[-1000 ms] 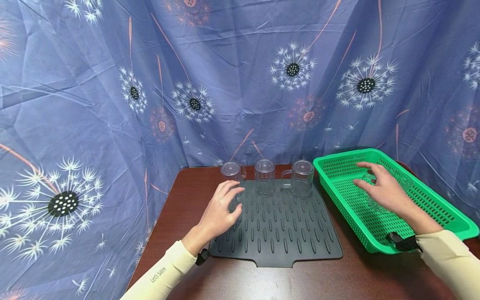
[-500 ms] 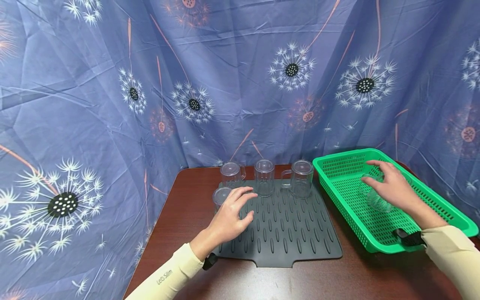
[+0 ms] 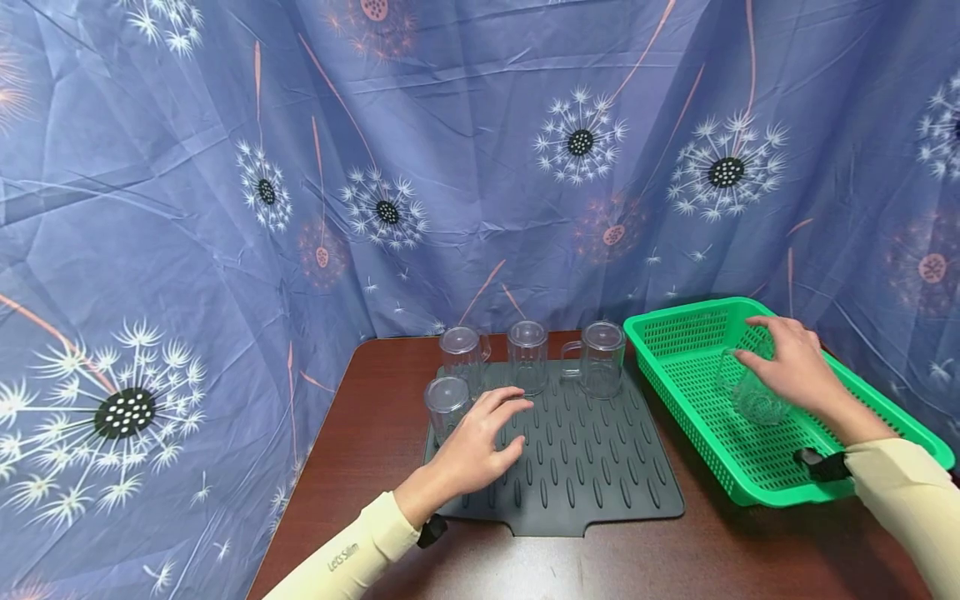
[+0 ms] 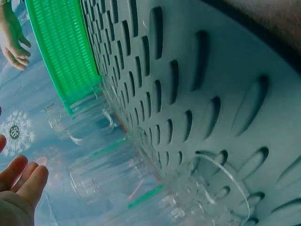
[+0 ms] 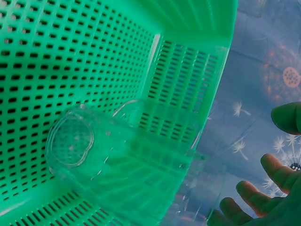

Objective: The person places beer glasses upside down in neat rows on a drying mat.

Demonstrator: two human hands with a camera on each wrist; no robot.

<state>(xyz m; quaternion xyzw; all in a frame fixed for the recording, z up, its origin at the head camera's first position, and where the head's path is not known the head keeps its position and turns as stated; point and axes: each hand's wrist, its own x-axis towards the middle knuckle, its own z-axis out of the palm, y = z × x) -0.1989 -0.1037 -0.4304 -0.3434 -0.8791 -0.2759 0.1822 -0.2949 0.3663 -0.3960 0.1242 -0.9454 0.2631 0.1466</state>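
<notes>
My left hand (image 3: 480, 450) hovers over the left part of a dark ribbed drying mat (image 3: 555, 467), fingers loosely spread and holding nothing. Close beside it stands a clear glass mug (image 3: 446, 404), partly hidden by the hand. Behind are a second glass mug (image 3: 461, 354), a middle one (image 3: 528, 358) and a right one (image 3: 602, 362), bottoms facing up. My right hand (image 3: 798, 371) is above a green basket (image 3: 686, 417), thumb and fingers apart. Under it a glass mug (image 5: 117, 155) with a handle sits in the basket, apart from the fingers (image 5: 254, 197).
The basket's raised perforated walls stand at the right of the brown wooden table (image 3: 352, 425), next to the mat. A blue curtain (image 3: 465, 167) with dandelion prints hangs right behind the table.
My left hand has moved right and toward me, away from the front-left mug, which now shows more. My right hand has shifted slightly right over the basket.
</notes>
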